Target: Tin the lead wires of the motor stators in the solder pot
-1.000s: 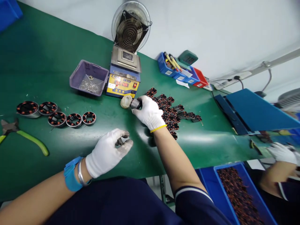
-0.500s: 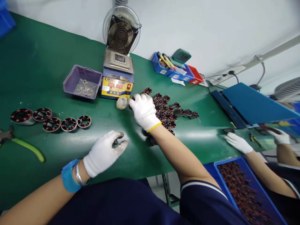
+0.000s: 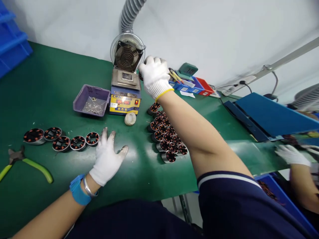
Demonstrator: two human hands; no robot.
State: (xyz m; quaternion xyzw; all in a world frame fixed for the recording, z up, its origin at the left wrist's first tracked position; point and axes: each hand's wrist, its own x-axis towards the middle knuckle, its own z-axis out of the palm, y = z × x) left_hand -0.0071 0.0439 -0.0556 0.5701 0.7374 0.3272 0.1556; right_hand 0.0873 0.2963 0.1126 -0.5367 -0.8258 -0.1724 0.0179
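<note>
My right hand (image 3: 155,73), in a white glove, is raised beside the solder pot (image 3: 126,93) with its fingers closed. A sliver of a dark motor stator (image 3: 141,77) shows at its fingertips; the rest is hidden by the glove. Low over the green table, my left hand (image 3: 107,159) is open with fingers spread and holds nothing. Its fingertips come close to a stator ring (image 3: 92,138), the rightmost of several in a short row. Below my right forearm stands a larger cluster of stators (image 3: 164,132) with copper windings.
A purple bin (image 3: 79,103) with metal scraps sits left of the pot, a white cup (image 3: 130,119) before it. Green-handled cutters (image 3: 37,167) lie at left. Behind the pot stands a fan (image 3: 127,58). A co-worker's gloved hand (image 3: 292,155) is at far right.
My right hand has risen from beside the white cup to the side of the solder pot, carrying the stator. My left hand has moved up-left toward the short row and spread its fingers.
</note>
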